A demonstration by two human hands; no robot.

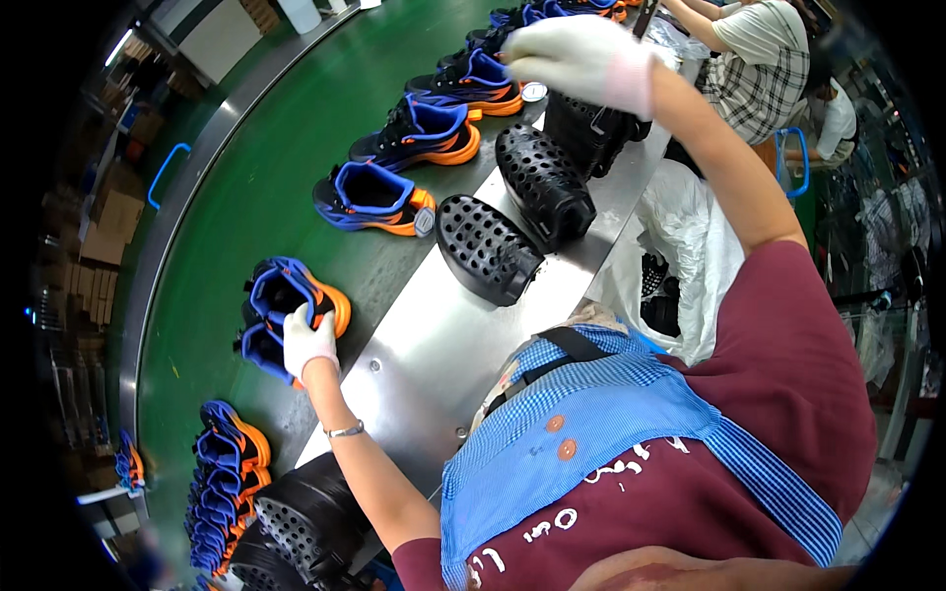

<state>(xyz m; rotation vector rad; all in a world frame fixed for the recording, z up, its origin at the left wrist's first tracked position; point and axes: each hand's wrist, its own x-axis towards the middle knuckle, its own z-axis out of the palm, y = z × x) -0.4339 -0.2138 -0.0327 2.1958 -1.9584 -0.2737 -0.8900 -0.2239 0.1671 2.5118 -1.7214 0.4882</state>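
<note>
My gloved left hand [307,342] clasps a blue-and-orange shoe [293,300] on the green belt [266,177], light and soft-collared I judge, while my right hand [581,59] grips a black holder [591,133].

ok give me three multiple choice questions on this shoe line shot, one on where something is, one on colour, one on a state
1. Where is the left hand?
A. on a pair of shoes on the green belt
B. on the steel table
C. inside the plastic bag

2. What colours are the shoes on the belt?
A. white and grey
B. blue, black and orange
C. red and yellow

3. What is the right hand doing?
A. hanging open over the belt
B. resting flat on the table
C. raised and closed on a black perforated piece

Answers: 1 A, the gloved left hand grips the pair nearest the table edge. 2 B, every shoe shows blue uppers with orange soles. 3 C, the gloved fingers curl over the black piece's top.
</note>
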